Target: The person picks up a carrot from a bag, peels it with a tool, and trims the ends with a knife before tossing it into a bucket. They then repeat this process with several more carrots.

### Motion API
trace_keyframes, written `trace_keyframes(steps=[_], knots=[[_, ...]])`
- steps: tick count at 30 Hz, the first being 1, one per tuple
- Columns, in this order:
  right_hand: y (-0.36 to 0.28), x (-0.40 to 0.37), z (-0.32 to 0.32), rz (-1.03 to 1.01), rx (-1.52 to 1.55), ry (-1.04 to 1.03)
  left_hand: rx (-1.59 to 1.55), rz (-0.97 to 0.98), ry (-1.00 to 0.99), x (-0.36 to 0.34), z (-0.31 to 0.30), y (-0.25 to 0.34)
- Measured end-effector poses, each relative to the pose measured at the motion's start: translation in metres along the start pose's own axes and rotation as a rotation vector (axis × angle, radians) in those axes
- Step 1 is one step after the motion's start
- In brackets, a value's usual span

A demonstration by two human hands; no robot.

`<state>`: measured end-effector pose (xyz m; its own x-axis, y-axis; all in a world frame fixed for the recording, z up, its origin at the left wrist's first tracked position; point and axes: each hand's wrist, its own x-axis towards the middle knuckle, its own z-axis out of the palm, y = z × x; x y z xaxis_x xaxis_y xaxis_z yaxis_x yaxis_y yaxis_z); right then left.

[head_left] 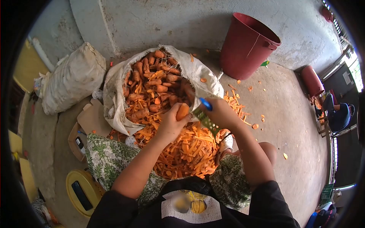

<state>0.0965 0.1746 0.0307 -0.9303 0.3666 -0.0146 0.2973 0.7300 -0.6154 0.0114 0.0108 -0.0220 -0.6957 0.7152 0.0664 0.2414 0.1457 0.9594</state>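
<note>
My left hand is closed around a carrot, held up over the pile. Close to its right, my right hand grips the blue handle of a knife whose wide greenish blade points down, with small light spots on it. Blade and carrot look near each other; whether they touch I cannot tell. Beneath both hands lies a heap of cut carrot strips. Just beyond, whole carrots mixed with strips fill an open white sack.
A tall red bin stands by the wall. On the left are a full white sack, a cardboard box and a yellow lid bearing a phone. Carrot scraps dot the floor. At far right a person sits.
</note>
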Motion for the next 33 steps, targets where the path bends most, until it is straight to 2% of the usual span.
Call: trace_keyframes(steps=[2, 3, 6, 12, 19, 21, 24, 33], knots=[[0.000, -0.004, 0.003, -0.123, -0.106, -0.169, 0.076, 0.041, 0.012, 0.000, -0.005, 0.008], [0.002, -0.005, 0.008, -0.136, -0.132, -0.157, 0.152, 0.081, 0.022, 0.000, -0.007, 0.012], [0.004, -0.006, 0.014, -0.138, -0.139, -0.184, 0.115, 0.120, 0.093, -0.002, -0.008, 0.017], [-0.007, -0.011, 0.008, -0.068, -0.102, -0.227, 0.135, 0.076, 0.096, -0.002, -0.007, 0.018], [-0.002, -0.015, 0.011, -0.087, -0.077, -0.204, 0.092, 0.093, 0.049, -0.005, -0.007, 0.024], [0.002, -0.015, 0.012, -0.121, -0.025, -0.184, 0.051, 0.212, -0.020, -0.004, -0.007, 0.019], [0.009, -0.012, 0.017, -0.117, 0.023, -0.173, -0.039, 0.192, -0.046, -0.005, -0.005, 0.014], [0.019, -0.004, 0.030, -0.143, -0.013, -0.124, -0.061, 0.213, -0.006, -0.008, -0.003, 0.012]])
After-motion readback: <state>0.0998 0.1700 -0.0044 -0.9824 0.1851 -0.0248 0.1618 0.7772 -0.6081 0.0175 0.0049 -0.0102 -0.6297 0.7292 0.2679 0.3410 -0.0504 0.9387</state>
